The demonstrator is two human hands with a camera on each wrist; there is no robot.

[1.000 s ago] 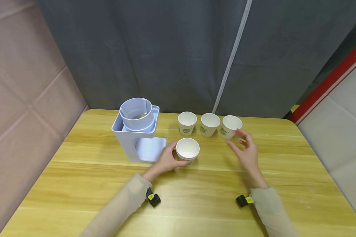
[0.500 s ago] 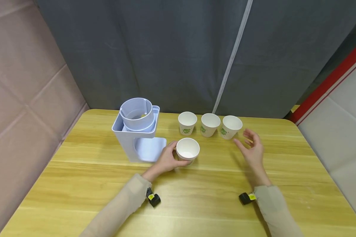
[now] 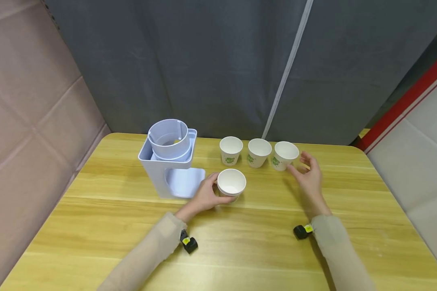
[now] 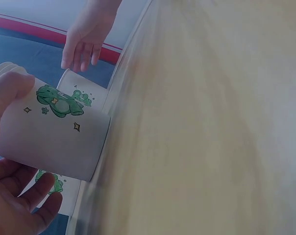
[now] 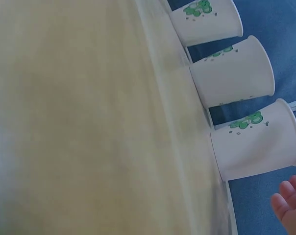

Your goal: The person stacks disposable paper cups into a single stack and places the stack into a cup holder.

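My left hand (image 3: 205,195) holds a small stack of white paper cups (image 3: 231,182) upright on the table, thumb on the near side. In the left wrist view, a green cartoon animal shows on the outer cup (image 4: 55,132), and the rims are doubled at the top. My right hand (image 3: 309,182) is beside the rightmost single paper cup (image 3: 285,153), thumb and fingers spread to either side of its rim. The right wrist view shows only part of that hand (image 5: 292,200) at the edge, with the cup (image 5: 258,147) standing upright on the table.
Two more paper cups, one in the middle (image 3: 259,153) and one at the left (image 3: 230,151), complete a row along the back. A pale blue dispenser-like stand (image 3: 156,173) with a round open container (image 3: 167,141) is left of my left hand. A grey curtain (image 3: 204,72) hangs behind the wooden table (image 3: 240,254).
My right hand first drew back to the right from the rightmost cup, then came close to it again. My left hand keeps its hold on the stacked cups.
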